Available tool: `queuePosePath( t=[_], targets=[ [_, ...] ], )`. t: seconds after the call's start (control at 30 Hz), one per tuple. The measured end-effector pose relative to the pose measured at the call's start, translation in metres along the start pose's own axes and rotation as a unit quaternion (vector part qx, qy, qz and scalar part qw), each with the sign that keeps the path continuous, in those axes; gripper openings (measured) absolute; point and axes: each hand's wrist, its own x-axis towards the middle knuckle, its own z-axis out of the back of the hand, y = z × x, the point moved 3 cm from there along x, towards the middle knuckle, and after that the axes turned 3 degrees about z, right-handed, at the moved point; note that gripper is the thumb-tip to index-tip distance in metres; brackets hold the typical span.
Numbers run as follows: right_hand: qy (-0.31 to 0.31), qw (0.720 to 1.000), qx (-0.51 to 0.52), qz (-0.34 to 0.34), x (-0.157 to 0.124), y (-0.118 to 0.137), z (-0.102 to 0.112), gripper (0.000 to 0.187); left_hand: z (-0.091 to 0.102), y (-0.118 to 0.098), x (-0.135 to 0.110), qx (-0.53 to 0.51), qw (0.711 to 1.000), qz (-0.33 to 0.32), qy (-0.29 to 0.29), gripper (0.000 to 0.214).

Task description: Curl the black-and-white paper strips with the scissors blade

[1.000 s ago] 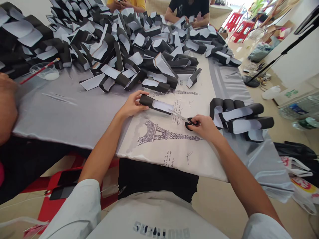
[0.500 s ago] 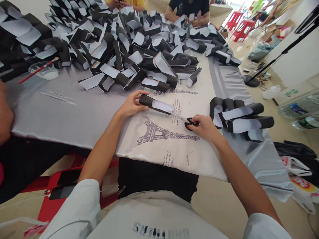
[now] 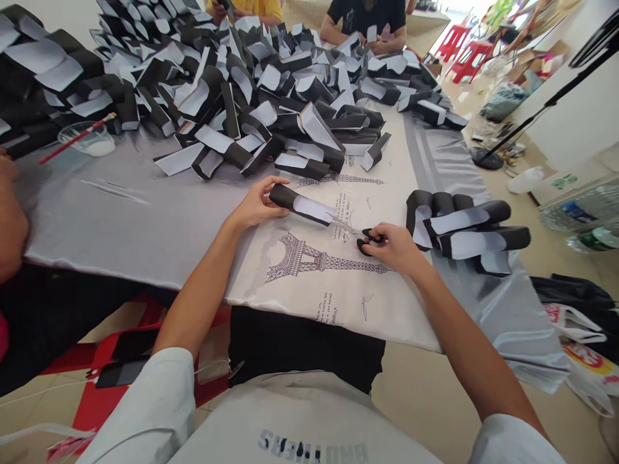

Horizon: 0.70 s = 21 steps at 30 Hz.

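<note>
A glue cup (image 3: 87, 140) with a red-handled brush (image 3: 72, 149) sits on grey satin table cover (image 3: 97, 216) beside an Eiffel Tower print cloth (image 3: 300, 258). Workers in a black T-shirt (image 3: 365, 16) and yellow shirt (image 3: 251, 8) sit at the far end; red plastic stools (image 3: 467, 55) stand beyond, plastic bags (image 3: 580, 341) on the floor.
</note>
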Motion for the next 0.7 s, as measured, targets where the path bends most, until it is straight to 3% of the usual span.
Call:
queuePosePath(
  t=[0.23, 0.7],
  targets=[
    [0.018, 1.0, 0.005, -0.002, -0.0003, 0.0005, -0.0007, 0.035, -0.0019, 0.0034, 0.0022, 0.023, 0.999, 0.008, -0.023, 0.091],
    [0.033, 0.999, 0.016, 0.03, -0.0014, 0.0037, -0.0035, 0.027, -0.003, 0.0025, 0.0048, 0.116, 0.984, -0.107, -0.083, 0.095]
  ],
)
